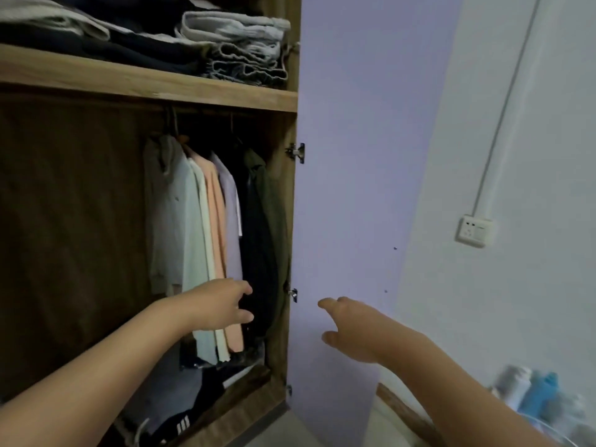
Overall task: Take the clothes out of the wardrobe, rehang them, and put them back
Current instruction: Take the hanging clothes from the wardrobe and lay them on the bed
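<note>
Left hand (222, 306) spread loose against hanging clothes (206, 240) low in wardrobe (283, 317), likely feeling for one to lift out; right hand (346, 324) apart, fingers loose and empty, before lilac door (354, 156) swung wide for access.

Wooden shelf (145, 82) is loaded with folded clothes (232, 43), light pile at right, dark ones left. Wardrobe floor (245, 395) is covered by a heap of dark garments (180, 411).
</note>
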